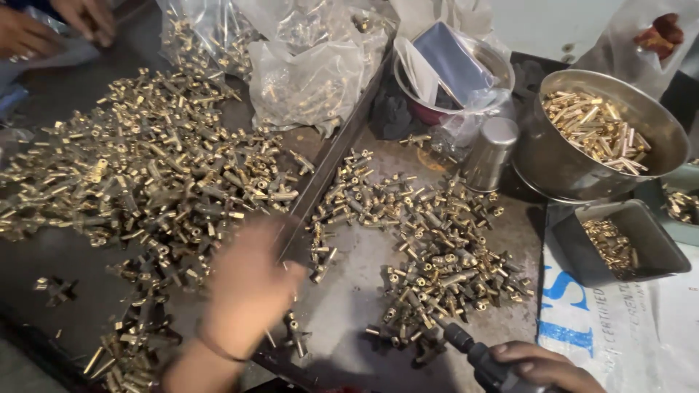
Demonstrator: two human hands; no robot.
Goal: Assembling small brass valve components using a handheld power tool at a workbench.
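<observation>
My left hand [247, 287] is blurred with motion and hovers over the near edge of a big heap of small brass fittings [153, 167] on a dark tray; whether it holds a fitting cannot be told. My right hand [542, 367], at the bottom right, grips a dark handheld power tool [477, 356] whose tip points up-left at a second, smaller heap of brass fittings [429, 255] on the grey work surface.
A steel bowl [659, 120] of brass pins and a steel cup [489, 153] stand at the right. A grey tray [648, 233] holds more small parts. Clear bags of fittings [306, 80] lie at the back. Another person's hands [44, 25] work at the top left.
</observation>
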